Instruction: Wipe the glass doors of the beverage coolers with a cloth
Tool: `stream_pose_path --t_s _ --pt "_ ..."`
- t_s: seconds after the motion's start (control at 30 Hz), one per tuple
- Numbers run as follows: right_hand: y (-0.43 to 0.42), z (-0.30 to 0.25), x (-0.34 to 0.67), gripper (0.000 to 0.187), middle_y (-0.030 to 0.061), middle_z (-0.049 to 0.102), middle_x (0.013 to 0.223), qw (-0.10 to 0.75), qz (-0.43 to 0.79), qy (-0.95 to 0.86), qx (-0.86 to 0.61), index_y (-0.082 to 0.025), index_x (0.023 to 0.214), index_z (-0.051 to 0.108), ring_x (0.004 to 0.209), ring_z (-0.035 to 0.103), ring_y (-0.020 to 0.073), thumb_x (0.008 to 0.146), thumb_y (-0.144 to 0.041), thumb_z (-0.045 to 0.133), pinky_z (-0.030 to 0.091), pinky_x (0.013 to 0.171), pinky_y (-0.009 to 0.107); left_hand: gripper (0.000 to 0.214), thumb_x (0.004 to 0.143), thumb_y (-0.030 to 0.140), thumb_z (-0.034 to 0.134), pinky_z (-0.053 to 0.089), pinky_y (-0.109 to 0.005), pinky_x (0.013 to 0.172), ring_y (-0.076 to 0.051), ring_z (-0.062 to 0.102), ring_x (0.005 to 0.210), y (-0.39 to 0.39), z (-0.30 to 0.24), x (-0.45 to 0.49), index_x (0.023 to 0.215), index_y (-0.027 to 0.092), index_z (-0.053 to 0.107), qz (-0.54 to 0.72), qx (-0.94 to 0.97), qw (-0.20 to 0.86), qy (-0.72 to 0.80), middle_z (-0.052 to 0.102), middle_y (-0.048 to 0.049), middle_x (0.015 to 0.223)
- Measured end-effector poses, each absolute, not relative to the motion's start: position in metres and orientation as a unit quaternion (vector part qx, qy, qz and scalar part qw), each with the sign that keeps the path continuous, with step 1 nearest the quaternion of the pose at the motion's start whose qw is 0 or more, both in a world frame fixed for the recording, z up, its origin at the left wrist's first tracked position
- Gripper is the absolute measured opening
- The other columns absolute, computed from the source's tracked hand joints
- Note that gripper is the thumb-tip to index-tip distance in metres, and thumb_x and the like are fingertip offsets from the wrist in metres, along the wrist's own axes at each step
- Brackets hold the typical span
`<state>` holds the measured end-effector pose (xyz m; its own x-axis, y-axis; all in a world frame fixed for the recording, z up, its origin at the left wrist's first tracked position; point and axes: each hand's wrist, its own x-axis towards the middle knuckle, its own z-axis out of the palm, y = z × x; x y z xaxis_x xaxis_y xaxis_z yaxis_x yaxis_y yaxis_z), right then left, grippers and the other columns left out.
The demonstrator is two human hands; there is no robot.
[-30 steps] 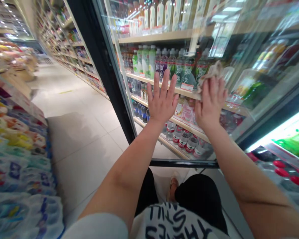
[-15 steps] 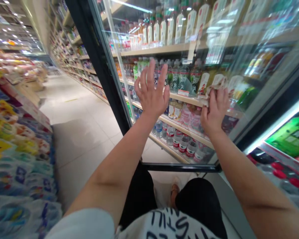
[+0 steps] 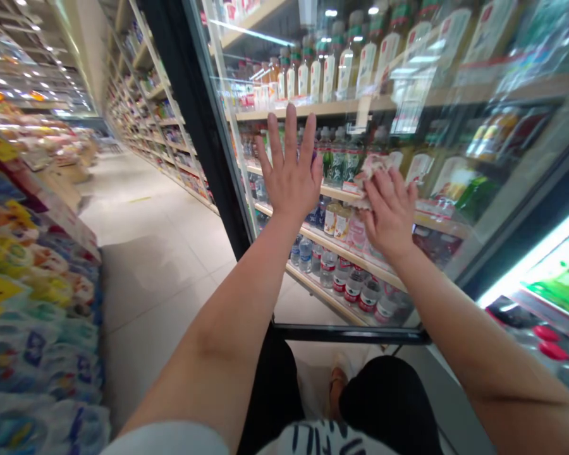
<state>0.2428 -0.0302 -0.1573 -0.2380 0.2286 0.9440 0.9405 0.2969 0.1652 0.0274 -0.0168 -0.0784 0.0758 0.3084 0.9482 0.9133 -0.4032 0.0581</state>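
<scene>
The cloth (image 3: 374,167) is beige tinged with pink, the door frame (image 3: 351,333) black. The upper shelf (image 3: 332,109) has a pale tan front edge; its tall bottles (image 3: 346,63) are green-capped and white-labelled. Black trousers (image 3: 389,404), black-lettered white shirt (image 3: 320,443), pale grey floor (image 3: 171,265).

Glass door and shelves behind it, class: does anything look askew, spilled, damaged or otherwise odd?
Nothing stands out. The bottles stand in rows behind the door, whose glass shows no visible crack, though parts blur. The dark patch on the floor looks like shadow. The cloth under the right hand is crumpled.
</scene>
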Motion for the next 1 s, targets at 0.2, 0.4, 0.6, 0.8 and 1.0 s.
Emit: stream_pose_path --t_s 0.2,0.4,0.6,0.8,1.0 --pt "-0.026 -0.136 0.209 0.064 0.0100 0.032 0.164 0.546 -0.394 -0.588 -0.447 -0.019 0.161 0.030 0.158 0.017 0.0284 0.097 -0.023 0.037 0.021 0.125 0.057 0.060 0.104 0.029 0.047 -0.001 -0.052 0.130 -0.027 -0.001 0.159 -0.014 -0.083 0.025 0.162 0.027 0.034 -0.511 -0.657 0.326 -0.447 0.019 -0.0030 0.170" --pt "-0.026 -0.136 0.199 0.060 0.0069 0.043 0.159 0.469 -0.420 -0.674 -0.387 -0.024 0.157 0.037 0.155 0.027 0.0248 0.098 -0.022 0.042 0.018 0.127 0.054 0.060 0.103 0.030 0.047 -0.001 -0.055 0.130 -0.028 -0.003 0.159 -0.011 -0.086 0.022 0.162 0.024 0.034 -0.513 -0.666 0.335 -0.426 0.018 -0.0045 0.170" --pt "-0.021 -0.131 0.222 0.060 0.0125 0.033 0.164 0.577 -0.403 -0.572 -0.421 -0.018 0.159 0.035 0.157 0.019 0.0280 0.099 -0.024 0.036 0.023 0.125 0.056 0.060 0.102 0.029 0.048 -0.001 -0.054 0.130 -0.028 -0.001 0.159 -0.009 -0.084 0.022 0.161 0.025 0.036 -0.521 -0.666 0.330 -0.419 0.019 -0.0030 0.170" --pt "-0.029 -0.144 0.241 0.060 0.0067 0.042 0.159 0.470 -0.404 -0.671 -0.406 -0.026 0.158 0.038 0.155 0.027 0.0275 0.098 -0.023 0.041 0.019 0.127 0.057 0.058 0.102 0.025 0.049 0.001 -0.056 0.130 -0.027 -0.002 0.158 -0.012 -0.127 0.005 0.159 0.026 0.039 -0.488 -0.709 0.320 -0.397 0.019 -0.0033 0.169" --pt "-0.028 -0.160 0.218 0.064 0.0096 0.032 0.165 0.527 -0.381 -0.624 -0.432 -0.020 0.162 0.029 0.157 0.018 0.0313 0.099 -0.023 0.039 0.020 0.126 0.060 0.057 0.100 0.026 0.055 0.008 -0.058 0.130 -0.029 0.004 0.157 -0.008 -0.172 -0.005 0.156 0.025 0.046 -0.474 -0.703 0.327 -0.418 0.028 -0.0074 0.165"
